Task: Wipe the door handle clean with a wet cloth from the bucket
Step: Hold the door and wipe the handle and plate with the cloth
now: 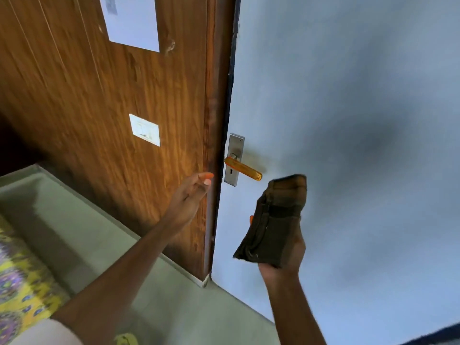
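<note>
An orange lever door handle [245,169] sticks out from a steel backplate [234,159] on the pale blue door [348,120]. My right hand [286,260] holds a folded dark brown cloth [273,220] below and slightly right of the handle, a short gap away from it. My left hand [193,190] is raised left of the handle, fingers loosely apart, in front of the wooden door frame and holding nothing. No bucket is in view.
A brown wooden panel [99,95] with a white paper [132,21] and a white switch plate [144,129] stands left of the door. Grey floor [87,220] lies below, with a patterned yellow fabric [17,270] at the bottom left.
</note>
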